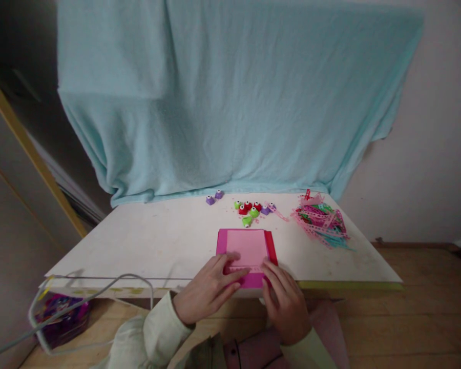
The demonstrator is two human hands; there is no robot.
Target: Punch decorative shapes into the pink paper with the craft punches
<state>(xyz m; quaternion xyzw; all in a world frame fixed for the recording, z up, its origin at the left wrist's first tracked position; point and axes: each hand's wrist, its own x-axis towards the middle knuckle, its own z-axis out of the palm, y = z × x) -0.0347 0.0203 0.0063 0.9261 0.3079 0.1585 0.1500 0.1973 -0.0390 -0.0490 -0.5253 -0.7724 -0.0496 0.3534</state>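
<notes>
Head view: both bare hands are at a light pink paper sheet (pixel 246 246) lying on a magenta paper sheet (pixel 222 243) at the near edge of a white tabletop (pixel 149 236), with a red paper sheet (pixel 272 248) showing along the right. Left hand (pixel 211 287) has fingers apart, laid over the pink paper's lower left; right hand (pixel 286 300) has fingers bent at its lower right. Can't tell if either one pinches paper or only presses. Between them runs a narrow pink strip with a row of small marks (pixel 253 268); can't tell if it's loose or part of the sheet. Work looks partway, my judgement: a multicoloured heap of perforated paper strips (pixel 322 220) is already cut, at the right, while the upper part of the pink sheet looks whole and the magenta and red sheets lie under or beside it. Around: small purple (pixel 210 200), red (pixel 243 209) and lime-green knob-like gadgets (pixel 247 221), probably punches, stand or lie behind the papers, well apart from the hands, pink specks near them. Light blue cloth (pixel 234 102) hangs behind. In the way: mainly the fingers, hiding the lower paper edges; a pale bent cable (pixel 130 277) loops at the left front edge, apart from the papers.
</notes>
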